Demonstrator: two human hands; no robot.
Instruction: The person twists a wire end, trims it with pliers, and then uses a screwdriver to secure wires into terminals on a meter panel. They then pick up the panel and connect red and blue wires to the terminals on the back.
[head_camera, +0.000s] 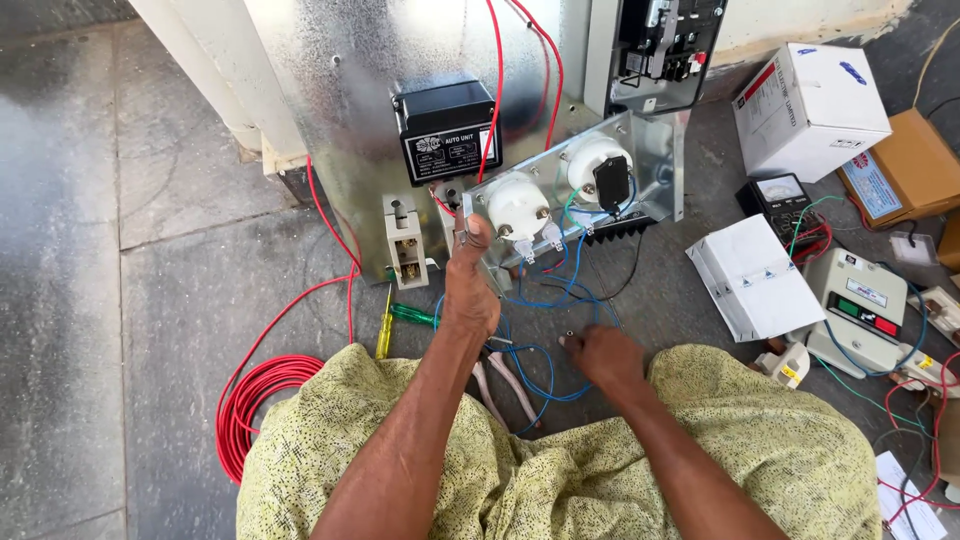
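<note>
- My left hand (470, 285) is curled narrow, thumb up, pressing against the lower left corner of the tilted metal meter panel (640, 165); whether I pinch something small there I cannot tell.
- My right hand (605, 358) lies low in front of the panel, fingers folded loosely, its fingertips (568, 343) touching the floor among the blue wires (545, 360); it seems to hold a small piece, but I cannot make it out.
- The panel carries two round white meters (518, 205) and leans against the tall galvanised sheet (350, 100), just right of the black box (447, 130) mounted there.
- Below the panel, between my forearms, pliers (505, 385) lie on the floor, touching the blue wires.
- Left of the panel's foot lie a yellow screwdriver (384, 325) and a green one (412, 314), close beside my left wrist.
- Further left of the panel, a red wire coil (250, 400) rests on bare grey floor with open room around it.
- Right of the panel the floor is crowded: a white folded carton (755, 278), a multimeter (785, 200), a grey switch box (860, 310), a white cardboard box (810, 105).
</note>
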